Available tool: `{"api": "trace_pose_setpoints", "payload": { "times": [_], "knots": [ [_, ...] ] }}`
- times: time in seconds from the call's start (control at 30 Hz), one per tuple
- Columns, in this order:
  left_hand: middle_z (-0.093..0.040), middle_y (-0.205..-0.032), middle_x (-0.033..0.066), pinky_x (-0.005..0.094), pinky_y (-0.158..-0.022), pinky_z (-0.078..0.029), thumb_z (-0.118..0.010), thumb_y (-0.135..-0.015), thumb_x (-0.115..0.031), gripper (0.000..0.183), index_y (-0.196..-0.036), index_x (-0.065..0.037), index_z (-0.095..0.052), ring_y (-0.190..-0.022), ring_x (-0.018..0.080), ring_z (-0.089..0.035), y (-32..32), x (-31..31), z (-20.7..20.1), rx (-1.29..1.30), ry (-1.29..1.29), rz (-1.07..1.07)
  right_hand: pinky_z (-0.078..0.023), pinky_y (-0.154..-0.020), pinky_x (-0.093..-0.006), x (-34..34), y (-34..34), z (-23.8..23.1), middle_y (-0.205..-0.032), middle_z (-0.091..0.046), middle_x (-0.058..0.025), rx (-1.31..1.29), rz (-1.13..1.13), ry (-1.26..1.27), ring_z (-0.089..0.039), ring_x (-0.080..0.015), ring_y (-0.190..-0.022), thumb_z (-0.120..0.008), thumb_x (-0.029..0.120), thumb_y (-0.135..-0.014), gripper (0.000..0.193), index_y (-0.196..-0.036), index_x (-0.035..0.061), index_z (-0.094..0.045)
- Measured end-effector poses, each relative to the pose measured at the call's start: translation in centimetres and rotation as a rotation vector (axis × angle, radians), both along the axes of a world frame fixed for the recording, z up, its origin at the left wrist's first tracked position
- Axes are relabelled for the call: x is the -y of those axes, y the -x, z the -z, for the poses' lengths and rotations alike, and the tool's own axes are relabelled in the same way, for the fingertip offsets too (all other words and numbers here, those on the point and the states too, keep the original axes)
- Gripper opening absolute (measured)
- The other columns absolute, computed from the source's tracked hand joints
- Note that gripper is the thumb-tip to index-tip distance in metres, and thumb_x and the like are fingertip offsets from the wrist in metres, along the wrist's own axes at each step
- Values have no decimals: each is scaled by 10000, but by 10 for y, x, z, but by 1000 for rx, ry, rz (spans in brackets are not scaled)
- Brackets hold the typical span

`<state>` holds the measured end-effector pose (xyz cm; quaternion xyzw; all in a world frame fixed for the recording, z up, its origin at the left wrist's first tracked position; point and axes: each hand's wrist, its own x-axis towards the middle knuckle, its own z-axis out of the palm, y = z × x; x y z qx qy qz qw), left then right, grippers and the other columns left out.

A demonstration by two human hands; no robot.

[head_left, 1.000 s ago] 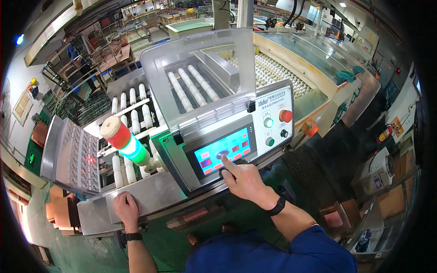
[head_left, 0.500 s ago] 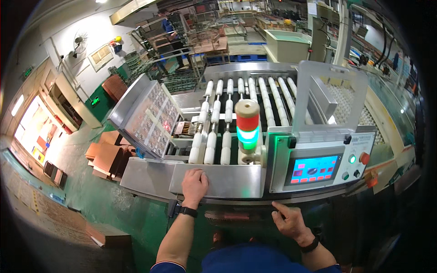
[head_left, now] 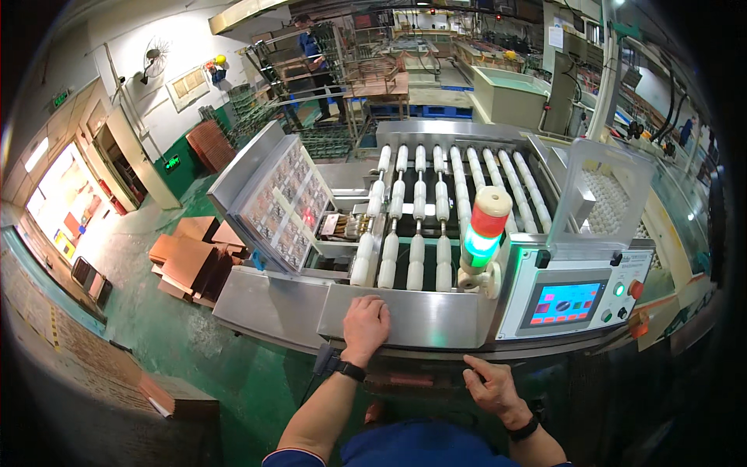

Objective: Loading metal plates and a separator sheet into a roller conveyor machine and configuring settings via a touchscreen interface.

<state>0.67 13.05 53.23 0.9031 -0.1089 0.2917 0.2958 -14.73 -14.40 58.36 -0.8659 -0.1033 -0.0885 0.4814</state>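
My left hand (head_left: 366, 328) lies on the front steel cover (head_left: 428, 317) of a roller conveyor machine, palm down, its fingertips near the cover's upper edge. It holds nothing. Below the machine's front edge, my right hand (head_left: 492, 387) hangs in the air, index finger stretched out and the other fingers loosely bent, with no object in it. Beyond the cover run rows of white rollers (head_left: 418, 205). A signal lamp (head_left: 486, 226), red above and lit green below, rises right of my left hand. Farther right is a control panel (head_left: 566, 302) with a lit touch screen.
A tilted rack (head_left: 278, 206) with a patterned sheet stands at the conveyor's left end. Copper-coloured sheets (head_left: 187, 261) are stacked on the green floor at left. A raised clear cover (head_left: 603, 191) stands behind the control panel. A person (head_left: 313, 62) is in the far background.
The view has swung left, so the machine sits farther right in the picture. My left hand stays on the cover. My right hand is slightly farther left relative to the machine.
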Motion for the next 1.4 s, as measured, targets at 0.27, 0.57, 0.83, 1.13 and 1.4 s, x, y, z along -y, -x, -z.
{"api": "trace_pose_setpoints", "payload": {
  "times": [0.27, 0.57, 0.83, 1.13, 1.4],
  "knots": [
    [-730, -992, 98, 401, -846, -554, -677, -844, -115, 102, -896, -51, -737, -952, 305, -672, 2, -8, 1, 16, 42, 78, -529, -595, -362, -41, -8, -1, -738, -682, -205, -31, -28, 19, -695, -317, -642, -688, 118, -887, 294, -1138, -34, -703],
    [-722, -971, 106, 414, -844, -550, -666, -840, -113, 96, -878, -43, -718, -938, 314, -666, 1, -14, -2, 34, 27, 162, -573, -700, -378, -64, -7, 0, -854, -717, -216, -111, 9, 42, -727, -343, -769, -670, 167, -902, 316, -1154, -21, -702],
    [-716, -972, 105, 419, -839, -540, -661, -842, -123, 82, -857, -57, -707, -949, 314, -660, 3, -15, -2, 26, 17, 192, -577, -727, -408, -68, 0, -1, -899, -720, -225, -80, 7, 91, -722, -366, -806, -668, 185, -902, 309, -1147, -2, -703],
    [-719, -982, 104, 418, -847, -536, -654, -847, -127, 92, -864, -57, -711, -953, 308, -659, 6, -13, -3, 27, 15, 182, -573, -712, -419, -55, 7, 0, -860, -714, -218, -90, 2, 107, -715, -375, -784, -663, 195, -904, 305, -1138, 5, -703],
    [-733, -995, 107, 395, -877, -538, -654, -849, -121, 127, -905, -43, -736, -963, 320, -668, 7, -10, -4, 11, 17, 159, -572, -725, -439, -44, 9, 0, -868, -714, -225, -95, 1, 95, -710, -396, -803, -662, 197, -902, 305, -1144, 16, -704]
  ]
}}
